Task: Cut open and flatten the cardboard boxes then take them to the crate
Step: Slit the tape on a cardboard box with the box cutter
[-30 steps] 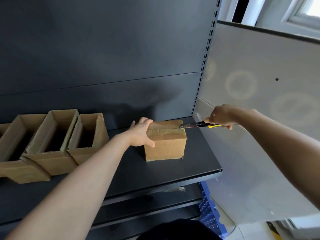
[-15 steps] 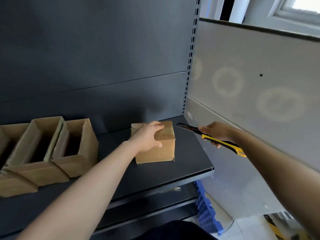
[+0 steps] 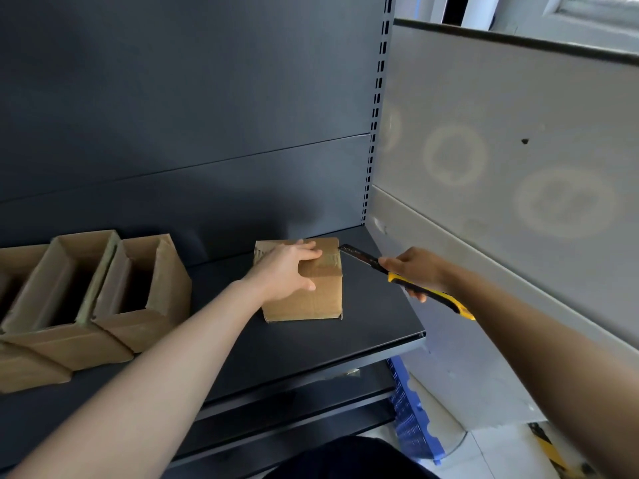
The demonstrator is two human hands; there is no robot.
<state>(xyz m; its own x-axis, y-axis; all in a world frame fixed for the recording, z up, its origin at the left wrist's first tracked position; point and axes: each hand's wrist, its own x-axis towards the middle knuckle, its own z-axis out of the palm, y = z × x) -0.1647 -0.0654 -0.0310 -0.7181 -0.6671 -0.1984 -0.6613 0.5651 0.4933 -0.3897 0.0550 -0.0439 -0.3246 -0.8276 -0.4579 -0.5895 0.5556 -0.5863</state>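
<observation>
Cardboard box (image 3: 306, 299), taped shut, stands on the dark shelf (image 3: 366, 340) at 3 o'clock from a row of open boxes (image 3: 152, 316). Their visible interiors look empty, and a blue crate (image 3: 409, 420) sits below the shelf at 5 o'clock, contents hidden. Step in hand, by my reading: slitting the tape. Left hand (image 3: 285, 271) grips the box's top front edge, right hand (image 3: 416, 271) is clamped on the utility knife (image 3: 361, 258), tip at the top's 3 o'clock edge. Next move likely needs a shallow draw along the seam, clear of the left fingers.
</observation>
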